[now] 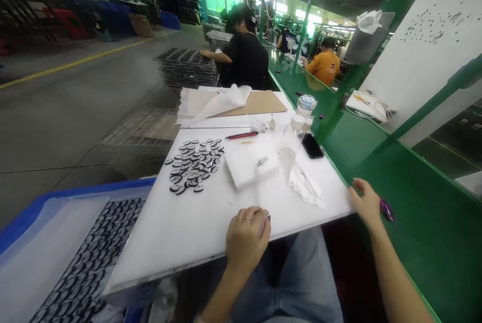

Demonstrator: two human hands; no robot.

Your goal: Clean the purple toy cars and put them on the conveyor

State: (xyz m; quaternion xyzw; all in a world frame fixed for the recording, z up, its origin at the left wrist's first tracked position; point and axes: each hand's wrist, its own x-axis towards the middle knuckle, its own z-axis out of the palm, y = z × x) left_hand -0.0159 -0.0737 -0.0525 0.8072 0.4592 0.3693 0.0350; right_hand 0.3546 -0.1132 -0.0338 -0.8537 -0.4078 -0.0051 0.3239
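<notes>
My left hand point(247, 235) rests at the front edge of the white table point(199, 232), its fingers curled round something small and pale that I cannot make out. At the table's right corner is my right hand point(366, 203), fingers apart and holding nothing, beside a shiny purple part point(386, 210) on the green surface. Several small dark-edged pieces point(194, 162) lie spread on the table's left. A white foam block point(250, 162) sits in the middle, with a small item on top. Right of it lies a crumpled white tissue point(307, 187).
Behind the block are a red pen point(242, 135), a clear bottle point(291, 139), a black phone point(312, 146) and cardboard point(263, 103). A blue bin point(41, 207) with rows of pieces stands left. A green bench point(376, 162) runs along the right. People sit further off.
</notes>
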